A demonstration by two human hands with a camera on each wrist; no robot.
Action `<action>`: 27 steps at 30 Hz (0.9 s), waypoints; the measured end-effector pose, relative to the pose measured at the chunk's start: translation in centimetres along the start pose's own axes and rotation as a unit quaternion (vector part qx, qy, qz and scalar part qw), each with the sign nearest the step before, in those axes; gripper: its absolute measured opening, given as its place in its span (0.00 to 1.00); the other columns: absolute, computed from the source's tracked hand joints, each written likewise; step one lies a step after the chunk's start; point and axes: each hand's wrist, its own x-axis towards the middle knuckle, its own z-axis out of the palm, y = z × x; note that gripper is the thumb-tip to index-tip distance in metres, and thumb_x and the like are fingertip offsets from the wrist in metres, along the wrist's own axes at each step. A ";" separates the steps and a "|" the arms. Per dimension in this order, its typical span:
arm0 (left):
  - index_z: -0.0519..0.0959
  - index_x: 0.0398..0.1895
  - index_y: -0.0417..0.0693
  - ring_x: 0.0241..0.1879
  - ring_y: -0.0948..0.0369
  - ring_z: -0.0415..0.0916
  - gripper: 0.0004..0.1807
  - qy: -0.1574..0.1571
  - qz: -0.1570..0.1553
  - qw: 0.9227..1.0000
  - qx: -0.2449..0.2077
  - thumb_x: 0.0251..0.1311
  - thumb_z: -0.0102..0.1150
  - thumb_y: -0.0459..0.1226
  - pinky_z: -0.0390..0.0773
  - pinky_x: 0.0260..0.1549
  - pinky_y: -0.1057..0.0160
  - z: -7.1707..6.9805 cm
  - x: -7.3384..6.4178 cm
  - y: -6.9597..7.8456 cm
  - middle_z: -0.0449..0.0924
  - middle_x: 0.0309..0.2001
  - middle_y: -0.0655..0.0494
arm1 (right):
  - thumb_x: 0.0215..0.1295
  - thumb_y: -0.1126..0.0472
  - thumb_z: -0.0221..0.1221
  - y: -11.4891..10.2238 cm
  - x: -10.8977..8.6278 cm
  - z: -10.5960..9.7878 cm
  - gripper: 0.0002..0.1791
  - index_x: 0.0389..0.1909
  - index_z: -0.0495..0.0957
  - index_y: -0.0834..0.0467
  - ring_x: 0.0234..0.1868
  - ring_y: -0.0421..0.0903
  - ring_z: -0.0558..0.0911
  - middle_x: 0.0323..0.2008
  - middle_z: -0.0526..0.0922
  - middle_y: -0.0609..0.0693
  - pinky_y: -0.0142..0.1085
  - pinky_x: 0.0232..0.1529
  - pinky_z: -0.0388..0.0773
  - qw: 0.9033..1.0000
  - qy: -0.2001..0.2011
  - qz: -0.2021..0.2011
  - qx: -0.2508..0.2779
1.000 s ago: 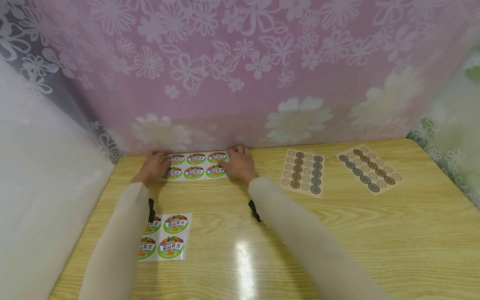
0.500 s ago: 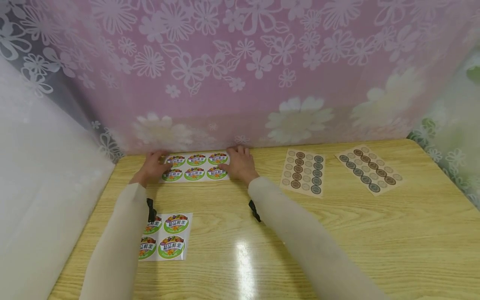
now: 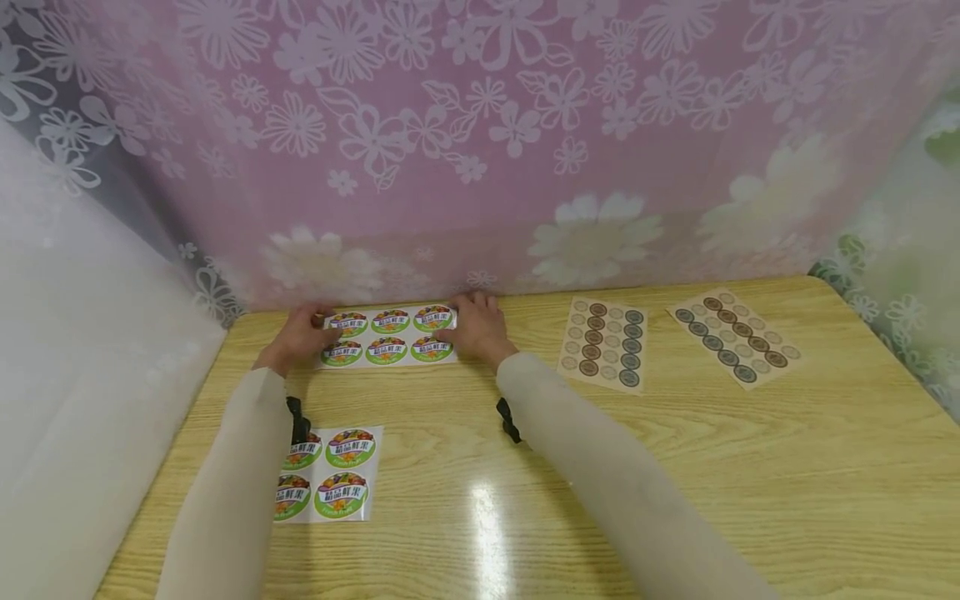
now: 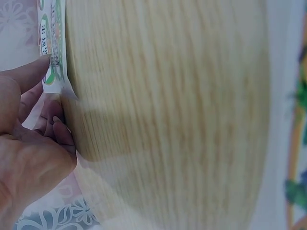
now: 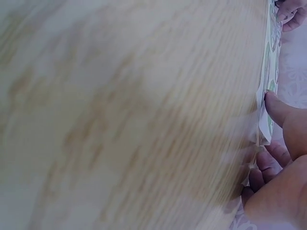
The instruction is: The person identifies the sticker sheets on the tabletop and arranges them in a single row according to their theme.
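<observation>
A white sheet of oval fruit stickers (image 3: 387,336) lies along the table's back edge, between both hands. At its left end my left hand (image 3: 300,335) pinches the sheet, the thumb on the printed face and the other fingers curled at the edge, as the left wrist view shows. My right hand (image 3: 480,330) grips the right end likewise; in the right wrist view its thumb (image 5: 278,106) presses on the sheet near a corner. A second fruit-sticker sheet (image 3: 345,472) lies nearer, partly hidden by the left sleeve.
Two tan sheets of round stickers lie to the right: one tan sheet (image 3: 602,345) near the right hand, another tan sheet (image 3: 733,337) tilted farther right. A pink floral curtain (image 3: 450,167) hangs behind the wood-grain table (image 3: 600,483); pale cloth (image 3: 90,333) borders the left.
The held sticker sheet has come slightly toward me from the back edge. My left hand has shifted a little to the left, while the right hand stays almost in place.
</observation>
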 end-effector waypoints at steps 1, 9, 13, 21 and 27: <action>0.60 0.65 0.31 0.46 0.46 0.65 0.27 0.001 -0.003 1.000 -0.002 0.67 0.53 0.35 0.71 0.42 0.52 -0.1 0.0 -0.1 0.59 0.56 0.31 | 0.61 0.39 0.60 0.0 0.0 0.0 0.35 0.67 0.66 0.49 0.61 0.53 0.59 0.62 0.64 0.53 0.47 0.61 0.58 1.000 0.001 0.000 0.003; 0.63 0.61 0.31 0.44 0.46 0.70 0.25 0.014 -0.011 1.000 -0.013 0.65 0.56 0.34 0.74 0.41 0.52 -0.1 0.1 -0.2 0.64 0.52 0.33 | 0.61 0.42 0.61 -0.5 0.0 0.0 0.34 0.66 0.67 0.51 0.64 0.55 0.60 0.64 0.66 0.53 0.48 0.63 0.57 1.000 0.008 0.000 0.026; 0.64 0.61 0.32 0.48 0.44 0.67 0.25 0.024 -0.016 0.999 -0.013 0.65 0.57 0.35 0.71 0.45 0.48 -0.1 0.2 -0.3 0.64 0.54 0.32 | 0.61 0.42 0.62 -0.7 0.0 0.1 0.34 0.66 0.67 0.51 0.65 0.55 0.61 0.63 0.68 0.51 0.50 0.64 0.56 1.000 0.011 0.003 0.028; 0.66 0.64 0.34 0.45 0.48 0.64 0.27 0.037 -0.024 0.999 -0.021 0.64 0.58 0.35 0.68 0.42 0.52 0.1 0.0 0.1 0.66 0.52 0.36 | 0.61 0.43 0.63 -0.6 0.3 0.2 0.36 0.68 0.65 0.50 0.63 0.54 0.65 0.63 0.70 0.50 0.50 0.64 0.57 0.999 0.013 0.003 0.032; 0.69 0.63 0.33 0.48 0.46 0.65 0.24 0.026 -0.011 1.000 -0.006 0.66 0.56 0.36 0.68 0.45 0.51 -0.1 -0.1 0.1 0.68 0.54 0.35 | 0.66 0.46 0.59 -0.6 0.2 0.0 0.31 0.68 0.66 0.50 0.62 0.54 0.67 0.63 0.71 0.49 0.51 0.63 0.57 0.999 0.016 -0.003 0.039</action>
